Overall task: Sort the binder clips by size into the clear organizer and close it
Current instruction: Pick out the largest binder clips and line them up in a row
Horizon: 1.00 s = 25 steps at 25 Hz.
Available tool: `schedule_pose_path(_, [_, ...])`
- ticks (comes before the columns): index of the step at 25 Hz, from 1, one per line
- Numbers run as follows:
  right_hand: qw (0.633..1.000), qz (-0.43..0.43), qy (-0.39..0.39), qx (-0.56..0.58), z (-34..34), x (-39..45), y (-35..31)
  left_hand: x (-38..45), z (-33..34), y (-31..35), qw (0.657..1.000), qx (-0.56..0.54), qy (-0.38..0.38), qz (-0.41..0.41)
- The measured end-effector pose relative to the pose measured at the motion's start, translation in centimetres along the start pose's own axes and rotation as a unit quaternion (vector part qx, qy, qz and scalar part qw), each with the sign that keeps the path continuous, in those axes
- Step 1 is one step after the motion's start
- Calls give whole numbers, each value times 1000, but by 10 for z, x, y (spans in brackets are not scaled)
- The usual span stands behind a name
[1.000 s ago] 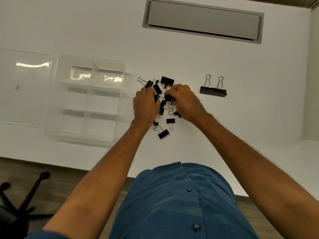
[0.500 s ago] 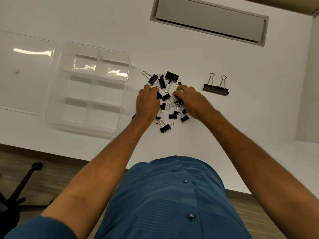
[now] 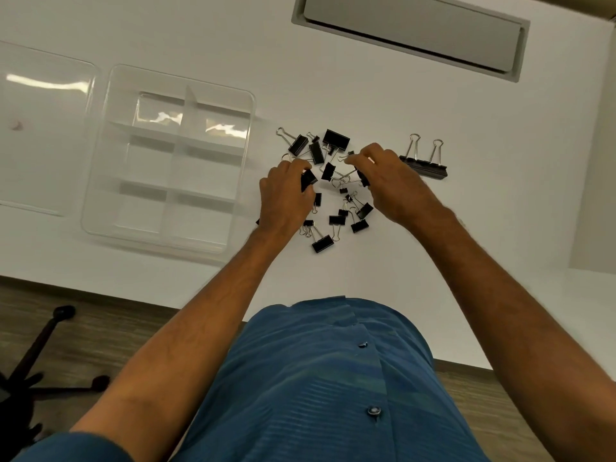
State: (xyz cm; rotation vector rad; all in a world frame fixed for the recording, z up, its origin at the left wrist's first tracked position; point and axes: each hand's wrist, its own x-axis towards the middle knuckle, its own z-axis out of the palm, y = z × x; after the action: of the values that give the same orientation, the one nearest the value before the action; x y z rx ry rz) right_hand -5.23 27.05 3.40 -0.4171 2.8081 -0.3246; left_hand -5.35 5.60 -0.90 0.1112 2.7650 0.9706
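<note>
A pile of black binder clips of several sizes lies on the white table. My left hand sits at the pile's left side, fingers curled round a medium black clip. My right hand is at the pile's right side and pinches another black clip. One large clip lies apart to the right. The clear organizer, with empty compartments, stands open to the left of the pile.
The organizer's clear lid lies flat at the far left. A grey recessed cable flap sits at the back of the table. A chair base stands on the floor at lower left, below the table's front edge.
Both hands have drawn apart, spreading the pile open. Each now holds a clip lifted from the heap, and the loose clips lie more scattered than a second ago.
</note>
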Motion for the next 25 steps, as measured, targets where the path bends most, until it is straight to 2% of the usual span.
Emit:
schedule_pose_path(3, [994, 9, -10, 113, -6, 4, 1, 5, -8, 10, 983, -173, -8, -60])
schedule_pose_path(6, [984, 25, -12, 174, -11, 4, -2, 17, -18, 20, 935, -313, -67, -156])
schedule_pose_path(9, [977, 32, -17, 209, -10, -1, -6, 25, -20, 19, 919, -340, -118, -163])
schedule_pose_path(13, [977, 60, -26, 203, 2, -10, -4, 28, -21, 11, 923, -335, -59, -180])
schedule_pose_path(15, [973, 81, -22, 217, 10, -16, 1, 32, -24, 4, 944, -275, -54, -173])
schedule_pose_path(18, [955, 133, 26, 264, 11, -12, 3, 32, -22, -4, 984, -116, -92, -99])
schedule_pose_path(21, [958, 135, 36, 250, 8, 9, 2, 25, -15, -7, 994, -14, -100, -40])
schedule_pose_path(25, [970, 101, -12, 222, -2, 41, 5, 17, -8, -5, 992, 68, -105, 22])
